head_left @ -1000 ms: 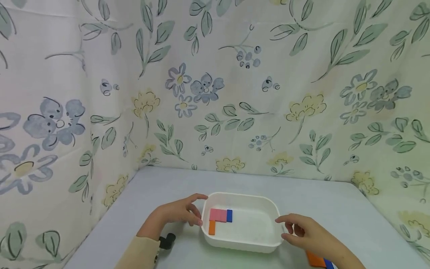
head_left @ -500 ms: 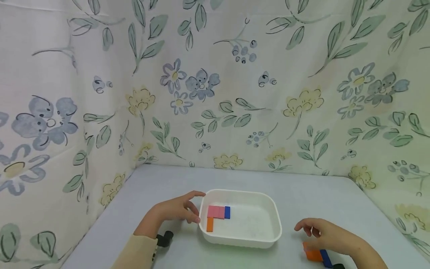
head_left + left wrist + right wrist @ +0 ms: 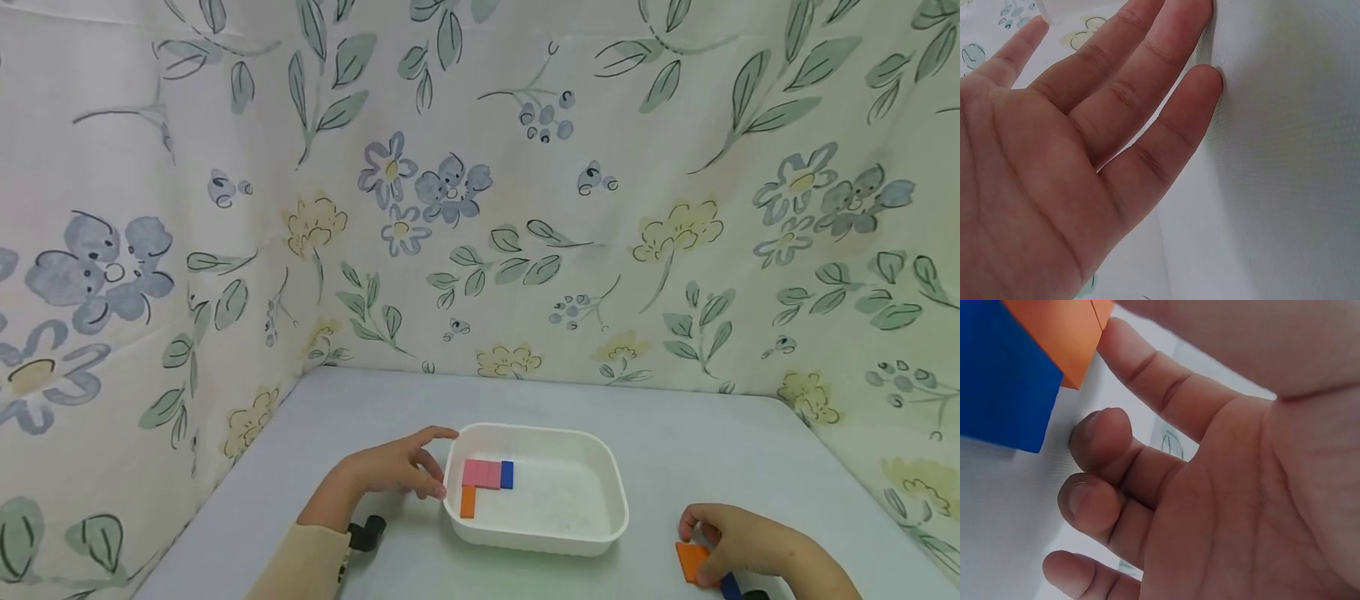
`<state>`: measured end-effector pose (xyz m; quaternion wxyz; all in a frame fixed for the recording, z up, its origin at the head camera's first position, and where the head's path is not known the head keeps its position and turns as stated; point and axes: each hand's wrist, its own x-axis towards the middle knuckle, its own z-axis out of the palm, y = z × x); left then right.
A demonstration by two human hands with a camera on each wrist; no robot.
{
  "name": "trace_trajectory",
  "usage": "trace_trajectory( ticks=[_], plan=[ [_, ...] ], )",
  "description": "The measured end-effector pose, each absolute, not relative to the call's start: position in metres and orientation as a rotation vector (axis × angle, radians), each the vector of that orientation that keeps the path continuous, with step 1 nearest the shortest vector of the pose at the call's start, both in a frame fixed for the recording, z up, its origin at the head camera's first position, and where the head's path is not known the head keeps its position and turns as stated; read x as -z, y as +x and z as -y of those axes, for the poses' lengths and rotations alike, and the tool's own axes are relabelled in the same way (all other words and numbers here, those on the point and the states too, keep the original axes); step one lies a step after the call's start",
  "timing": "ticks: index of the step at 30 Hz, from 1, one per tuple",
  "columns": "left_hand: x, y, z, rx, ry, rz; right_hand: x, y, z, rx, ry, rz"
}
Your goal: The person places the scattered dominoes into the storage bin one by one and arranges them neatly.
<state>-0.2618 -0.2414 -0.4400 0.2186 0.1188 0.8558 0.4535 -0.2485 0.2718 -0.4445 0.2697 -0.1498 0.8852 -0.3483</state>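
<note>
A white tray (image 3: 536, 540) stands mid-table. My left hand (image 3: 396, 467) rests at its left end, the index finger at the rim and the thumb lower down against the side; the fingers look fairly straight in the left wrist view. Inside the tray lie pink blocks (image 3: 481, 473), a small blue block (image 3: 507, 475) and an orange block (image 3: 468, 502), grouped at the left. To the right of the tray, my right hand (image 3: 750, 537) pinches a flat orange block (image 3: 688, 560) between thumb and index finger. Against the orange pieces sits a blue block (image 3: 1004, 381), partly hidden by the hand in the head view.
The pale table top (image 3: 405, 398) ends at a floral curtain (image 3: 517, 250) behind and at both sides. A black strap piece (image 3: 367, 533) shows at the left wrist, and another dark piece (image 3: 756, 595) near the right wrist.
My right hand has left the tray's right end, moved right and down to the orange blocks, and closed its thumb and index finger there. My left hand has stayed at the tray.
</note>
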Motion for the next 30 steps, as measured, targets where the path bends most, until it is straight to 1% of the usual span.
trace_trajectory(
  ticks=[17, 30],
  plan=[
    [0.435, -0.262, 0.241, -1.254, 0.294, -2.366, 0.442, -0.247, -0.26, 0.815, -0.315, -2.468],
    [0.438, -0.262, 0.24, -1.257, 0.296, -2.359, 0.442, -0.248, -0.256, 0.861, -0.301, -2.477]
  ],
)
